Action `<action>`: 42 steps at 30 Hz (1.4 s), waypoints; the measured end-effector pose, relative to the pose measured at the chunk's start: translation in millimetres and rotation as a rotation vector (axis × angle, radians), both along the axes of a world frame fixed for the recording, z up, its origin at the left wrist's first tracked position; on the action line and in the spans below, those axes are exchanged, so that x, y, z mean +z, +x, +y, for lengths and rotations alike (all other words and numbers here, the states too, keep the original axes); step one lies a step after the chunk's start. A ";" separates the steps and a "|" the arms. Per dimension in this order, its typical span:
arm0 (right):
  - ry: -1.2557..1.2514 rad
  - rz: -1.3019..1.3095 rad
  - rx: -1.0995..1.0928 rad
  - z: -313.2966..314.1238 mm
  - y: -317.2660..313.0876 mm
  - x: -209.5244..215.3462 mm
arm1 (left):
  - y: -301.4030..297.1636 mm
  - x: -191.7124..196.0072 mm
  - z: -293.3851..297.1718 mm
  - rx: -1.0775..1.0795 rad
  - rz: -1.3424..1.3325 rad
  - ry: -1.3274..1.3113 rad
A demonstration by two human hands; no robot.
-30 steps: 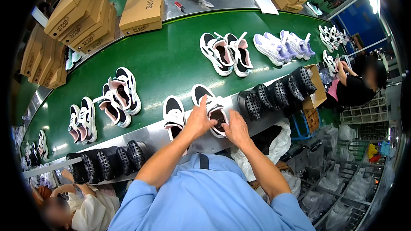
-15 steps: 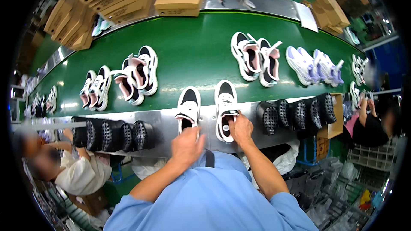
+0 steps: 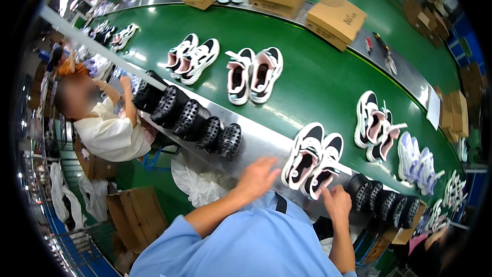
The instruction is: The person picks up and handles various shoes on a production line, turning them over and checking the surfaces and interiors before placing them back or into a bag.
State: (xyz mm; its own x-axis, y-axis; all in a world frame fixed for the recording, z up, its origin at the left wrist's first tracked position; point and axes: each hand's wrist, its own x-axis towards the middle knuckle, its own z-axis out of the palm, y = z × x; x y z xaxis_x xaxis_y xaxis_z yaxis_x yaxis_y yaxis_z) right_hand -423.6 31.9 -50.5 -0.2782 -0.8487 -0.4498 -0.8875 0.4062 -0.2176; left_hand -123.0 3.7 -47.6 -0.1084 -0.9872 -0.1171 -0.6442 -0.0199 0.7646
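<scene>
Two white-and-black sneakers with pink linings stand side by side in front of me, across the belt's edge and the metal ledge: the left sneaker (image 3: 303,156) and the right sneaker (image 3: 325,166). A white strap sticks out from the right one. My left hand (image 3: 258,178), slightly blurred, hovers over the ledge left of the pair, fingers stretched out and holding nothing. At the heel of the right sneaker is my right hand (image 3: 337,204), its fingers curled with thumb and fingertips against the heel. Its exact grip is partly hidden.
More sneakers stand on the green belt (image 3: 307,92): a pair (image 3: 255,76) to the left, another (image 3: 376,128) to the right, lilac shoes (image 3: 417,164) beyond. Black studded forms (image 3: 207,132) line the ledge on both sides. A co-worker (image 3: 110,123) sits left; shoe boxes (image 3: 336,19) stand behind.
The view has swung to the left. The two sneakers, apart before, now stand close together. My left hand has come away from the left sneaker; my right hand has shifted from the opening to the heel.
</scene>
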 end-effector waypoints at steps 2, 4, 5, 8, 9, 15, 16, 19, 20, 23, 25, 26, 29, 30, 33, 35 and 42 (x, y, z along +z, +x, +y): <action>-0.042 -0.141 -0.045 6.0 11.1 29.9 | 62.4 21.7 4.4 0.216 -0.207 -0.421; -0.087 -0.272 -0.117 5.4 27.7 36.0 | 129.2 50.1 -2.3 0.440 -0.416 -0.491; -0.100 -0.352 -0.107 3.7 37.2 35.3 | 165.0 52.1 -2.7 0.548 -0.518 -0.540; -0.109 -0.481 -0.050 -3.2 69.9 26.2 | 242.8 50.9 -11.5 0.771 -0.764 -0.578; -0.092 -0.490 0.011 -9.3 85.1 30.9 | 269.1 43.2 -8.4 0.783 -0.762 -0.576; -0.096 -0.525 0.045 -23.7 124.0 58.7 | 274.7 70.7 -14.3 0.717 -0.586 -0.533; -0.140 -0.578 0.004 -25.8 126.9 59.1 | 256.7 89.8 -10.5 0.698 -0.630 -0.651; -0.099 -1.120 -0.160 -35.3 159.7 38.6 | 178.9 105.4 -11.8 0.499 -0.469 -0.728; -0.051 -1.384 -0.188 -40.3 175.5 45.0 | 150.7 101.4 -14.2 0.391 -0.353 -0.731; -0.033 -1.763 -0.575 -42.8 200.8 54.7 | 72.1 70.4 -15.7 -0.078 -0.099 -0.654; -0.061 -1.702 -0.755 -43.3 175.7 57.2 | 50.9 63.0 -21.4 -0.238 0.006 -0.661; 0.040 -1.633 -0.713 -38.8 152.4 55.6 | 48.9 62.6 -28.3 -0.277 0.126 -0.541; 0.225 -1.345 -0.394 -14.0 114.6 47.2 | 7.4 44.8 -52.8 -0.252 0.403 -0.187; 0.229 -1.255 -0.274 -7.1 114.2 47.3 | -7.9 31.8 -60.4 -0.154 0.532 0.032; 0.063 -0.772 -0.128 7.6 111.1 67.9 | -26.7 -4.3 -62.0 -0.219 0.527 0.160; -0.302 -0.070 0.143 26.1 108.6 87.8 | -37.6 -18.0 -55.4 -0.070 0.570 0.247; -0.310 -0.164 0.073 48.1 69.5 56.4 | -88.5 -24.2 -73.3 -0.130 0.136 -0.404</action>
